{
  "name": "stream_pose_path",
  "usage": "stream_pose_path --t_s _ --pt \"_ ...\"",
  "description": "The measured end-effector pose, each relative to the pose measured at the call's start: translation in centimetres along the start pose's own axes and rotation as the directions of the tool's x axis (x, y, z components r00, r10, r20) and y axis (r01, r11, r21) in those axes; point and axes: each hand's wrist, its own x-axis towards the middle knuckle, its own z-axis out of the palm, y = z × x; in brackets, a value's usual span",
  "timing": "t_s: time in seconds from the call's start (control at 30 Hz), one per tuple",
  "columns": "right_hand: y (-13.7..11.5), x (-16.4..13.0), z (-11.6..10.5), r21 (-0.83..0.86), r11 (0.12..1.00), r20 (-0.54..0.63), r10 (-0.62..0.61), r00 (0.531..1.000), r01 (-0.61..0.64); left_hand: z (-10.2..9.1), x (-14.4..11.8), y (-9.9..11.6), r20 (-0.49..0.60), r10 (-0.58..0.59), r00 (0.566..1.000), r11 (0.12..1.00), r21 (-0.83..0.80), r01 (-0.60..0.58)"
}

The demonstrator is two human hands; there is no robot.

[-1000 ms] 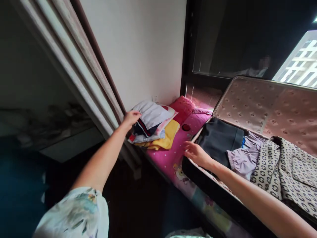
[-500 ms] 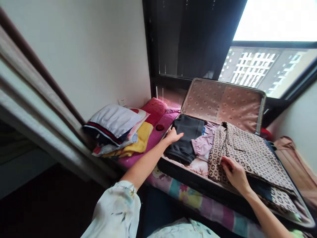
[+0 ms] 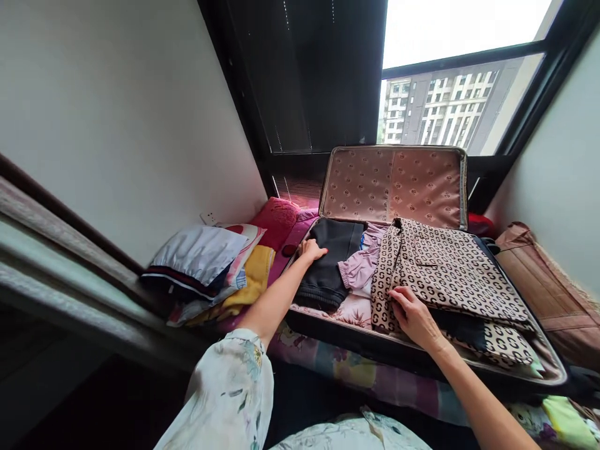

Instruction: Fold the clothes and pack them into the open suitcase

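My left hand (image 3: pixel 312 250) is at the left side of a folded black garment (image 3: pixel 332 262) in the open suitcase (image 3: pixel 394 187). Its thumb lies over the cloth, and its fingers go down along the edge, partly hidden. With thumb and fingers pinched, my right hand (image 3: pixel 415 315) holds the near edge of a beige garment with a dark repeating pattern (image 3: pixel 454 269). This one lies folded over the right half of the case. Between the two garments are a crumpled mauve cloth (image 3: pixel 360 267) and a pale pink cloth with a leaf print (image 3: pixel 351 310).
Left of the suitcase is a pile of folded clothes (image 3: pixel 199 253), with a yellow piece (image 3: pixel 255 275) low in it. A red cushion-like item (image 3: pixel 275 215) lies behind. A brown bag-like item (image 3: pixel 534 275) is at the right. The window (image 3: pixel 464 100) is behind the raised lid.
The view has turned and levelled, so the suitcase and clothes appear farther left. My hands keep nearly the same places on the black and patterned garments.
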Motion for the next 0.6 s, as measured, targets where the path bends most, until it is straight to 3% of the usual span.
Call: stream_pose_path --t_s 0.13,0.37,0.6 --pt "-0.1 0.0 0.0 -0.035 0.999 0.013 -0.012 1.0 0.013 0.9 -1.5 2.3 0.036 0.087 0.996 0.976 0.196 -0.093" --pt "0.1 0.0 -0.1 -0.078 0.996 0.051 -0.036 0.998 0.039 3.7 -5.8 5.8 0.007 0.229 0.974 0.943 0.245 -0.223" --pt "0.5 -0.2 0.0 -0.057 0.997 0.059 -0.044 0.997 0.047 3.8 -6.1 5.2 0.032 0.272 0.962 0.929 0.253 -0.271"
